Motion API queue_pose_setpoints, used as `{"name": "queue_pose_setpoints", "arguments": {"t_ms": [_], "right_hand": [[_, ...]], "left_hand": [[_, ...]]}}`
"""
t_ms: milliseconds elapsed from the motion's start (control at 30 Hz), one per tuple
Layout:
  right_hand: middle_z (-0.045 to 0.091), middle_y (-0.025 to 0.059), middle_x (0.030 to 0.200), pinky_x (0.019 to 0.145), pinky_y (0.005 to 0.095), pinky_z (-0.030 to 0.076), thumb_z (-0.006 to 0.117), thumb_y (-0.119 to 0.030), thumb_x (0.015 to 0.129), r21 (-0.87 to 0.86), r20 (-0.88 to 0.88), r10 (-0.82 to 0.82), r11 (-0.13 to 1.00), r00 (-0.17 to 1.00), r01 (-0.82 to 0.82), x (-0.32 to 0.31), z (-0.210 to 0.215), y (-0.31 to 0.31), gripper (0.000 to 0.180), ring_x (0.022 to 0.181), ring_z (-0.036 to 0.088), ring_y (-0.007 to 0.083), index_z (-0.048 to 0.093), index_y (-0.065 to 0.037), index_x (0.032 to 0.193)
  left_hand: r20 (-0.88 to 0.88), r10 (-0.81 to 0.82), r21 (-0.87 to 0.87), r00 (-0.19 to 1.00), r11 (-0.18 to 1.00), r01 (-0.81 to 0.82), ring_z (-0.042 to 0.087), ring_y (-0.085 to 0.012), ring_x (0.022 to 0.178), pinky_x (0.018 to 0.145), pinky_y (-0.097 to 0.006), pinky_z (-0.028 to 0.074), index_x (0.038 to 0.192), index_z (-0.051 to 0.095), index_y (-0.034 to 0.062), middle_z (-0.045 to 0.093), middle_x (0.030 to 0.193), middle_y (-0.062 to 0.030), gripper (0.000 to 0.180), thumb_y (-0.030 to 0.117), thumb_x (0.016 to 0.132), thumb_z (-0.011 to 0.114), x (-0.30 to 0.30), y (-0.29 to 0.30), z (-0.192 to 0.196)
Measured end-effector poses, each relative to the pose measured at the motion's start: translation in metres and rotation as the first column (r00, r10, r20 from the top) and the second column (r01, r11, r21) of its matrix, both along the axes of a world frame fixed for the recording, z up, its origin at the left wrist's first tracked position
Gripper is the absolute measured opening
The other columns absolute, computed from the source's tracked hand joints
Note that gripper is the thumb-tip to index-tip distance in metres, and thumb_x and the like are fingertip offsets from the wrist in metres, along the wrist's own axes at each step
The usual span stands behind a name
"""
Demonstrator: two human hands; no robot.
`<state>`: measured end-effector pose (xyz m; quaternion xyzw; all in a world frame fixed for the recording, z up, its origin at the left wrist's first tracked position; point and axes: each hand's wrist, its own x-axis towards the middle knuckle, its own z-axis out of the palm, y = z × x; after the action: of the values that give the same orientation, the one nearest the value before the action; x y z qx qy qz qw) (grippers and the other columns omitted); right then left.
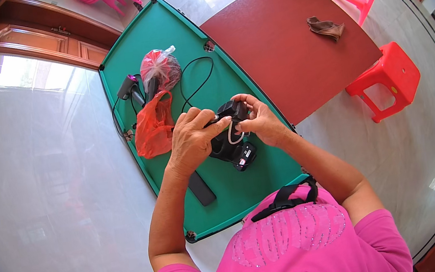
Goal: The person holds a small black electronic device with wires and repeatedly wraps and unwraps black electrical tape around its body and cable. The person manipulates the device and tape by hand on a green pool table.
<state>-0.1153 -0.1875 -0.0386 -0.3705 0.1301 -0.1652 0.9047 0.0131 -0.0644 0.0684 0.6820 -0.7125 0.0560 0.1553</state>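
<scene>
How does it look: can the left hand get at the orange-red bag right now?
Probably yes: the orange-red bag lies just left of the left hand, with nothing seen between them. The hand is busy at the black device, though, so it would likely need to leave that first.

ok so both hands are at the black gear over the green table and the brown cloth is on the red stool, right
Not the stool: the head view shows the brown cloth on the reddish-brown table. The rest holds: left hand and right hand are at the black gear over the green table.
</scene>
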Motion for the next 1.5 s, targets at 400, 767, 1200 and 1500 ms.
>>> {"name": "queue_pose_setpoints", "arguments": {"t_ms": [400, 767, 1200, 1500], "right_hand": [[0.053, 0.0088, 0.106, 0.08, 0.0298, 0.054, 0.064, -0.003, 0.073, -0.006, 0.012, 0.038, 0.999, 0.999, -0.038, -0.002, 0.001, -0.002, 0.059, 0.097, 0.056, 0.0142, 0.038, 0.001, 0.126], [0.055, 0.0093, 0.099, 0.067, 0.0246, 0.054, 0.066, -0.005, 0.072, -0.064, -0.054, -0.127, 0.99, 0.99, 0.124, -0.001, 0.002, 0.007, 0.056, 0.08, 0.059, 0.0121, 0.042, 0.005, 0.121], [0.053, 0.0096, 0.099, 0.067, 0.026, 0.056, 0.07, -0.002, 0.071, 0.045, -0.082, -0.114, 0.992, 0.99, 0.118, -0.001, 0.011, 0.002, 0.057, 0.081, 0.061, 0.0143, 0.041, 0.004, 0.12], [0.053, 0.0087, 0.099, 0.068, 0.0248, 0.055, 0.071, -0.002, 0.07, -0.038, -0.08, -0.142, 0.99, 0.987, 0.139, 0.0, 0.01, 0.007, 0.057, 0.083, 0.061, 0.0138, 0.043, 0.004, 0.119]], "left_hand": [[-0.018, 0.011, -0.034, 1.0, 0.999, -0.012, 0.05, -0.017, 0.075, 0.064, -0.031, 0.039, 0.095, 0.071, 0.019, 0.053, 0.08, 0.0022, 0.03, 0.009, 0.068, 0.061, -0.004, -0.002, -0.003], [0.041, 0.018, -0.027, 0.999, 0.999, -0.017, 0.05, -0.0182, 0.07, 0.058, -0.032, 0.037, 0.093, 0.072, 0.0149, 0.053, 0.079, 0.0006, 0.035, 0.002, 0.062, 0.063, -0.011, -0.006, 0.0], [-0.075, 0.036, -0.101, 0.997, 0.994, -0.044, 0.058, -0.0228, 0.069, 0.056, -0.034, 0.048, 0.092, 0.067, 0.004, 0.057, 0.08, -0.0063, 0.03, -0.004, 0.065, 0.059, -0.007, -0.002, 0.001], [-0.038, 0.127, 0.094, 0.991, 0.988, -0.123, 0.057, -0.0232, 0.065, 0.052, -0.035, 0.045, 0.09, 0.064, 0.0077, 0.051, 0.076, -0.0049, 0.026, -0.003, 0.067, 0.058, -0.01, -0.006, 0.017]]}}
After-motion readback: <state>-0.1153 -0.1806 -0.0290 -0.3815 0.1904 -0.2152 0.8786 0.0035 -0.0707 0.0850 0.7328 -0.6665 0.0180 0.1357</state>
